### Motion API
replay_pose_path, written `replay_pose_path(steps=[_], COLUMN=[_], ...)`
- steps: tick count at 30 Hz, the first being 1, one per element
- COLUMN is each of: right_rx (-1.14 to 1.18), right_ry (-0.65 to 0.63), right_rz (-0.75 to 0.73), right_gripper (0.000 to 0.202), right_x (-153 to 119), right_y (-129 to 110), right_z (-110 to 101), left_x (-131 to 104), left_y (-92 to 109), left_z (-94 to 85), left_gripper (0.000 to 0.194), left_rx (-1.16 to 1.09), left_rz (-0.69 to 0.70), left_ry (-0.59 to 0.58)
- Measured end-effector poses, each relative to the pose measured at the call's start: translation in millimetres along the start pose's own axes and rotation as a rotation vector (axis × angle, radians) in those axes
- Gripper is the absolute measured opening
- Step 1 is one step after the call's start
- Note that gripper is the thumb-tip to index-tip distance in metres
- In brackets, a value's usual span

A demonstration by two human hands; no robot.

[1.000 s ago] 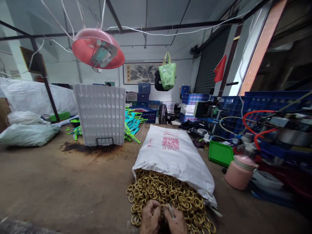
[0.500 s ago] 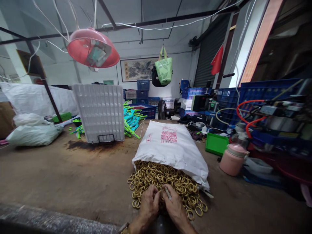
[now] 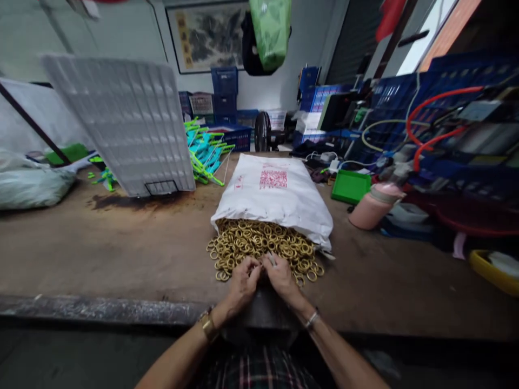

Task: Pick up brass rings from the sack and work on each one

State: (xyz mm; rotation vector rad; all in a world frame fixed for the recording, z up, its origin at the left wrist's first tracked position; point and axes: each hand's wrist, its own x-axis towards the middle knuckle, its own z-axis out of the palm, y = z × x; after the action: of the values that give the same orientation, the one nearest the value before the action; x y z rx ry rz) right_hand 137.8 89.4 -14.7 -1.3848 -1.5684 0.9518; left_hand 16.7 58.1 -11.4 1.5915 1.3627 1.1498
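Note:
Brass-coloured rings (image 3: 259, 237) spill in a heap from the open mouth of a white sack (image 3: 300, 197) printed with a red square code. At the near edge of the heap my left hand (image 3: 244, 278) is closed in a pinch; what lies between its fingertips is too small to tell. Close beside it, my right hand (image 3: 280, 276) is also closed, with a small pale, silvery object (image 3: 271, 260) showing along its thumb and forefinger. The fingertips of both hands almost meet over a dark gap at the table's front.
A white ribbed panel (image 3: 133, 124) stands on the table (image 3: 121, 254) to the left, with green and turquoise hangers (image 3: 205, 151) behind. On the right are a green tray (image 3: 351, 186), a pink bottle (image 3: 375, 205) and red hoses (image 3: 444, 97). A green bag (image 3: 271, 32) hangs overhead.
My view has tipped downward, bringing my forearms and the table's front edge into sight. Both hands stay together at the ring heap, fingers still pinched.

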Motion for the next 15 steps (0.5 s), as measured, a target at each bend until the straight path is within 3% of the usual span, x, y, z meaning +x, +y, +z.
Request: replay_pose_path(steps=[5, 12, 15], right_rx=[0.125, 0.654, 0.699], right_ry=[-0.017, -0.202, -0.220], right_rz=[0.103, 0.399, 0.399], right_gripper=[0.029, 0.035, 0.035], right_x=[-3, -8, -10], right_y=[-7, -16, -20], right_z=[-3, -4, -6], left_x=[-3, -7, -7], left_y=[4, 11, 16], left_z=[-4.8, -5.2, -5.7], left_gripper=[0.013, 0.014, 0.015], left_rx=[-0.019, -0.105, -0.131], left_rz=[-0.003, 0.037, 0.007], left_ry=[-0.022, -0.088, -0.068])
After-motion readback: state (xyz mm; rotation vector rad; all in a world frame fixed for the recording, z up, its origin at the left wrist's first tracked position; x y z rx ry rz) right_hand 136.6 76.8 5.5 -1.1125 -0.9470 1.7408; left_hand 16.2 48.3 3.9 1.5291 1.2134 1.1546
